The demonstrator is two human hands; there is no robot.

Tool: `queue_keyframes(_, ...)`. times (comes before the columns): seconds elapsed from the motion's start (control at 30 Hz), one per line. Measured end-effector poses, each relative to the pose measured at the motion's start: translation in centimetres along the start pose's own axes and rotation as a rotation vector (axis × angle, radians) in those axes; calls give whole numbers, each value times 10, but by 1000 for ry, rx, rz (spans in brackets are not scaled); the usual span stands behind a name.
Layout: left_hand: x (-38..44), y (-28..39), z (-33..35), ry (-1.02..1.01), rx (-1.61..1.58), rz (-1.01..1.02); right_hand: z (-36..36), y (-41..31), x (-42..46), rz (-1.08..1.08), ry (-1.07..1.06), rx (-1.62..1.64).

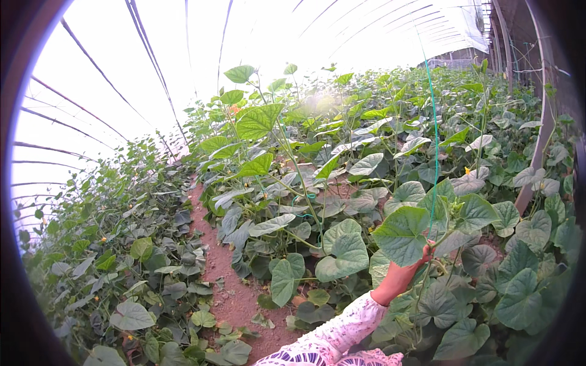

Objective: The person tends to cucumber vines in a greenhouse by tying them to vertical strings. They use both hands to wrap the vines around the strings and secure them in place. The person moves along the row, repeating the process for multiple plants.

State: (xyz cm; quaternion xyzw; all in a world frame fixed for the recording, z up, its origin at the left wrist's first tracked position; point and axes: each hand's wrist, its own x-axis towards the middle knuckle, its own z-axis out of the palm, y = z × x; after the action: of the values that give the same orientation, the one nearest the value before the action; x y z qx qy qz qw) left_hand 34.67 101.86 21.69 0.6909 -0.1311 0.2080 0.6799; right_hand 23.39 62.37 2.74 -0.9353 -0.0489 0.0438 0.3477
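My left hand reaches up to the right among broad leaves, its fingers closed around a climbing vine's stem and the green twine beside it. Above the fingers the twine runs taut towards the roof. A large toothed leaf hides part of the hand, so the exact grip is unclear. The vine's growing tip stands just above and right of my fingers. My right hand is out of view.
A bare soil path runs between rows of yellow-flowered vines. Dense foliage borders it on the left. A leaning post rises at right under the arched greenhouse roof. Another twined vine stands near the middle.
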Motion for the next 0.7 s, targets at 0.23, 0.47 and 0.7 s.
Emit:
queue_keyframes(0.23,-15,-3,24,142,-200,25,-73,-273,80,-844,482,388)
queue_keyframes(0.47,-36,18,33,262,-241,130,-49,-327,117,-730,162,339)
queue_keyframes(0.7,-55,2,24,252,-244,150,-47,-350,110,-747,52,313)
